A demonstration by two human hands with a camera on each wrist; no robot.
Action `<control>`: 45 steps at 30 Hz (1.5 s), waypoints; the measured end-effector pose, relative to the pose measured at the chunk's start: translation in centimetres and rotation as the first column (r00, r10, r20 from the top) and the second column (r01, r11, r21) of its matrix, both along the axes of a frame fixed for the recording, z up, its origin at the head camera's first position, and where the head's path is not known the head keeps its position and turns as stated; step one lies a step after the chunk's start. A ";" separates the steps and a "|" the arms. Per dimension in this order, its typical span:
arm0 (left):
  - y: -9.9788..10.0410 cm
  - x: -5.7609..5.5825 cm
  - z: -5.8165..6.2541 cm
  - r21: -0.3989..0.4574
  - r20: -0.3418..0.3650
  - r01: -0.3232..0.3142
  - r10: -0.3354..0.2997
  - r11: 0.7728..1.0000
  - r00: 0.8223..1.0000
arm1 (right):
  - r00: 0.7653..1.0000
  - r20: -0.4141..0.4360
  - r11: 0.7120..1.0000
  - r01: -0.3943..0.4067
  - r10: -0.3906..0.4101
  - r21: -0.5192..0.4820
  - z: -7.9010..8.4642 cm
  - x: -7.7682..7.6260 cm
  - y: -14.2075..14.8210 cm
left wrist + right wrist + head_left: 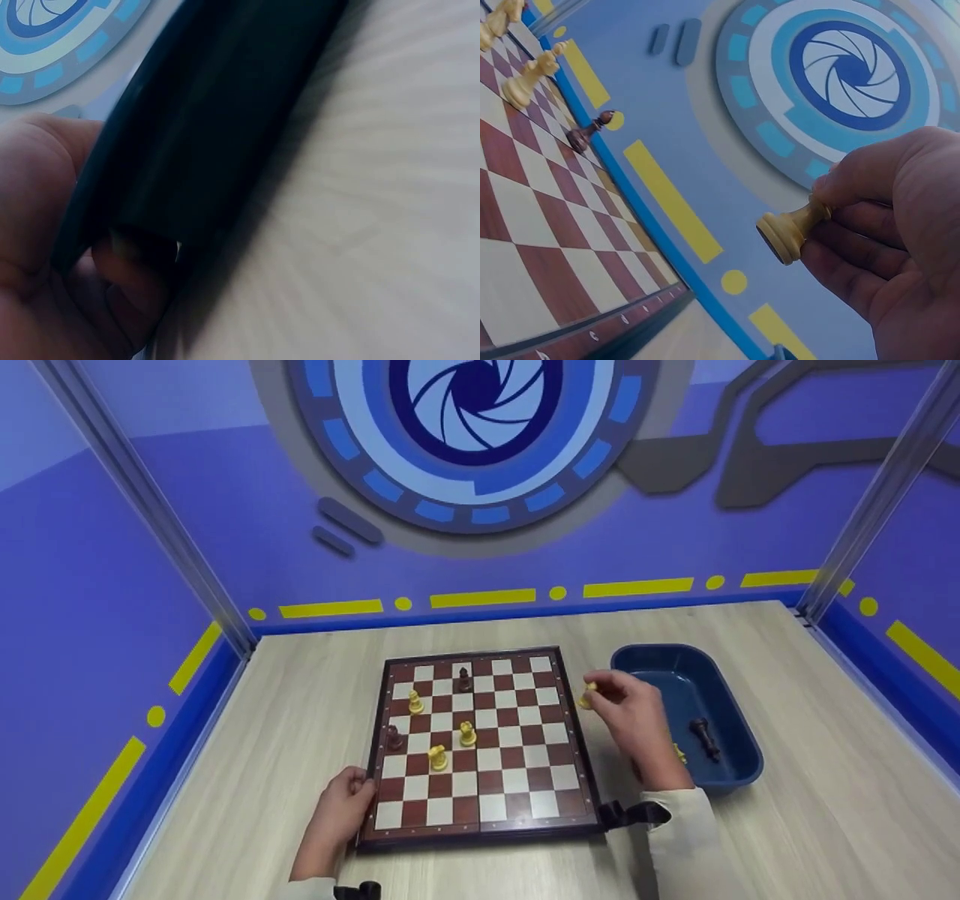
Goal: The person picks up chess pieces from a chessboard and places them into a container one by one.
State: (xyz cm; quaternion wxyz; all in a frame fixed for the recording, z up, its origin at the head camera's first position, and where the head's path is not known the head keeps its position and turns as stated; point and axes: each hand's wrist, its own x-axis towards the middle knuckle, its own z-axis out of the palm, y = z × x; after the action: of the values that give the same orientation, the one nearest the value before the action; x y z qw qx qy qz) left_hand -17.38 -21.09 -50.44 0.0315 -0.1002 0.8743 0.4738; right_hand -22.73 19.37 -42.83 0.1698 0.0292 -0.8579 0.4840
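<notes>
Currently, one yellow chess piece (787, 232), smooth with a round flared base, is pinched between the thumb and fingers of the right hand (630, 709), just off the chessboard's right edge. The left hand (337, 810) grips the left edge of the chessboard (525, 802), near its near corner, thumb above and a finger beneath. That board is square, with glossy brown and white squares, a dark rim and a seam down the middle. Five pieces stand on it: three yellow pieces (467, 733) and two dark brown pieces (463, 679). To the right, one blue bin (686, 690) with rounded corners contains one dark piece (705, 739) lying down and at least one partly hidden yellow piece (679, 753). Pale wood grain covers the table (825, 735).
</notes>
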 end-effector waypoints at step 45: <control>0.1 0.1 0.2 -0.015 0.019 0.006 -0.006 1.000 1.000 | 0.980 0.131 0.987 0.140 -0.150 0.081 -1.1 -0.4 5.5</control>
State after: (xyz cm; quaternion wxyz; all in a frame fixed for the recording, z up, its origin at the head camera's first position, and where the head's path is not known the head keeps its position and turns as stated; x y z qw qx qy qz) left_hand -17.26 -21.01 -50.25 0.0404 -0.1025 0.8778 0.4662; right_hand -23.16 24.86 -43.90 0.1442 -0.0606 -0.8841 0.4403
